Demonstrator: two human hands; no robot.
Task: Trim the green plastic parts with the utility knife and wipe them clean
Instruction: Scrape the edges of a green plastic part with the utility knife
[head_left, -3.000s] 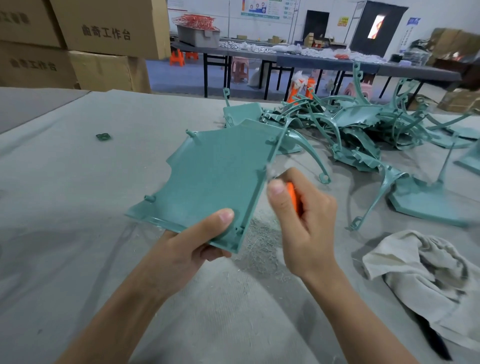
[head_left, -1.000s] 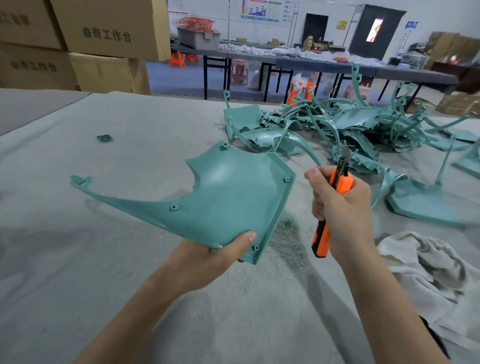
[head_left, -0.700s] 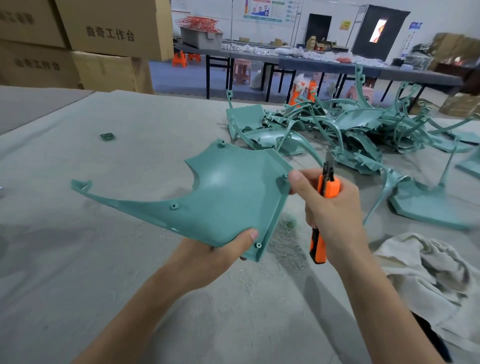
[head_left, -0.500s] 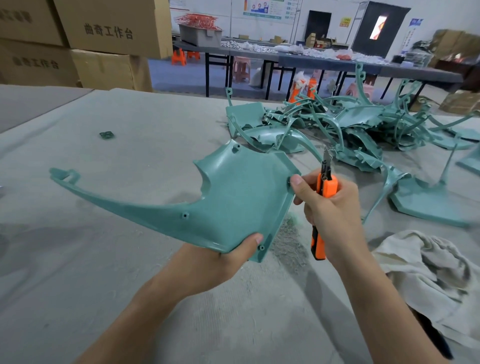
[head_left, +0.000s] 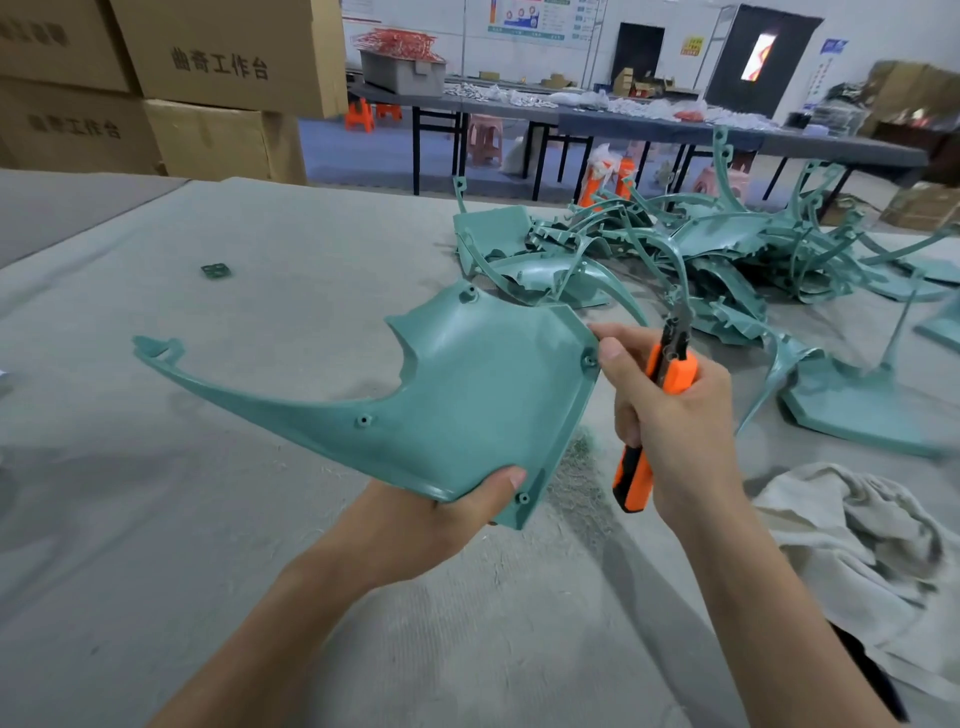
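Green panel (head_left: 467, 395) held beside orange knife (head_left: 670, 379).

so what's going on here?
A person is trimming green plastic parts at a cloth-covered table. The left hand holds one green part up by its near corner. The right hand grips an orange utility knife, blade end up and off the part, with thumb and forefinger at the part's right edge. A pile of green parts lies behind, and a rag lies to the right.

One utility knife (head_left: 675, 374), one held green part (head_left: 467, 395), one rag (head_left: 857, 535), one scrap (head_left: 215, 270); piled parts (head_left: 717, 244) uncountable
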